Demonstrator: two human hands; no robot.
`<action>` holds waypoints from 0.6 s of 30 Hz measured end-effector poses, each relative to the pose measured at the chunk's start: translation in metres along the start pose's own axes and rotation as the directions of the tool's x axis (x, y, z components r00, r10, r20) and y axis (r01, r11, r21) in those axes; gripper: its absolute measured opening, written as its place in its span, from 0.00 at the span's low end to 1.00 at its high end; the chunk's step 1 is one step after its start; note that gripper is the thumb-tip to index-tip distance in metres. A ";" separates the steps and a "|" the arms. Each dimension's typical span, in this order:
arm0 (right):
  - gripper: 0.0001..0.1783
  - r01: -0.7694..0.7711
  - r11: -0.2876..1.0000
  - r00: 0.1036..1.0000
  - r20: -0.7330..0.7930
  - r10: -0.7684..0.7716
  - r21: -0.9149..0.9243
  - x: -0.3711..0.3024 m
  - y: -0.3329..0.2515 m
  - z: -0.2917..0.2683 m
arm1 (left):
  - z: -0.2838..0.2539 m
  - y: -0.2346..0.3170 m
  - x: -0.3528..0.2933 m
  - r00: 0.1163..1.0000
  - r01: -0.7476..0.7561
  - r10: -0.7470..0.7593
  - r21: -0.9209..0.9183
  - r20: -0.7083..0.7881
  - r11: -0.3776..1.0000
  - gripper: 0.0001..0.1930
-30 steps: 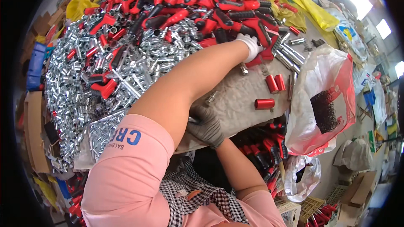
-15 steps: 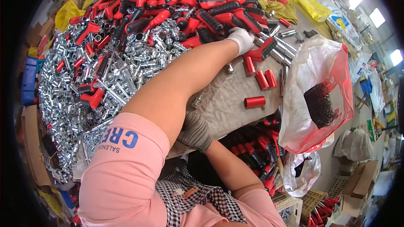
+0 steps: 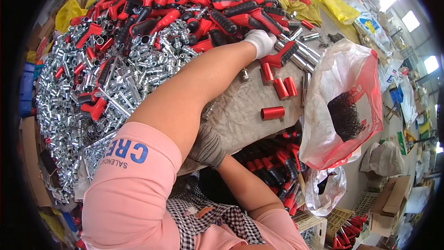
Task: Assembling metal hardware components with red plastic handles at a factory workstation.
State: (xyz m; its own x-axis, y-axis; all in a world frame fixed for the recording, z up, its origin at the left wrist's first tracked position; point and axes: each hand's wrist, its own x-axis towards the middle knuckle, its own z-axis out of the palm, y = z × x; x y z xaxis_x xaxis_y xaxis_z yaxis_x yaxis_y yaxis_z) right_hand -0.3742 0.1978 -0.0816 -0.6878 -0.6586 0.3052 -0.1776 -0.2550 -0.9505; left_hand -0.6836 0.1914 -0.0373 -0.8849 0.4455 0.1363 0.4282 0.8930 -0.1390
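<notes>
My left hand (image 3: 262, 44), in a white glove, reaches across to the far edge of the pile. Its fingers curl down among red and black pistol-shaped handles (image 3: 231, 1) and bright metal tubes (image 3: 303, 56); what they grip is hidden. One red handle (image 3: 280, 55) lies just right of that hand. Nearer to me, my right hand (image 3: 208, 146) wears a grey knit glove. My left forearm covers its fingers, so what it holds is out of sight. Red cylindrical sleeves (image 3: 273, 113) lie on the cloth-covered surface (image 3: 240, 120), and a small metal fitting (image 3: 245, 74) sits below my left wrist.
Loose metal fittings (image 3: 69, 125) heap up on the left. A white and red sack (image 3: 319, 129) with black springs (image 3: 347, 115) stands at the right. Below the surface edge are more red and black handles (image 3: 270, 169), a plastic crate (image 3: 340, 220) and a cardboard box (image 3: 391, 199).
The whole view has shifted slightly, so the scene sits a little further left. Both hands stay at nearly the same places among the things.
</notes>
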 end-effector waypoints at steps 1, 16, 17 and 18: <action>0.20 -0.002 1.000 1.000 -0.002 0.002 -0.005 -0.002 0.000 0.000 | -0.001 0.003 0.002 1.000 -0.007 0.008 0.015 -0.024 1.000 0.22; 0.24 -0.001 0.997 0.998 0.069 0.007 -0.075 -0.001 -0.027 -0.006 | -0.033 -0.011 -0.020 0.993 -0.089 0.079 -0.123 -0.089 0.988 0.19; 0.23 -0.007 1.000 1.000 0.029 0.007 0.004 0.000 -0.026 -0.004 | -0.034 -0.012 -0.022 0.993 -0.092 0.082 -0.123 -0.087 0.988 0.16; 0.23 0.001 1.000 0.998 0.063 -0.002 0.024 0.003 -0.028 -0.002 | -0.048 -0.018 -0.028 0.946 -0.321 0.324 0.154 0.006 0.934 0.13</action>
State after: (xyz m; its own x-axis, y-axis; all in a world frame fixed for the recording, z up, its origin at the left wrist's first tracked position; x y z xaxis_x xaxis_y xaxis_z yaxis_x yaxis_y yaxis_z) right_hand -0.3733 0.2044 -0.0544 -0.6418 -0.7012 0.3106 -0.1611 -0.2727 -0.9485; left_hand -0.6575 0.1656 0.0084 -0.6993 0.7106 0.0780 0.6561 0.6813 -0.3245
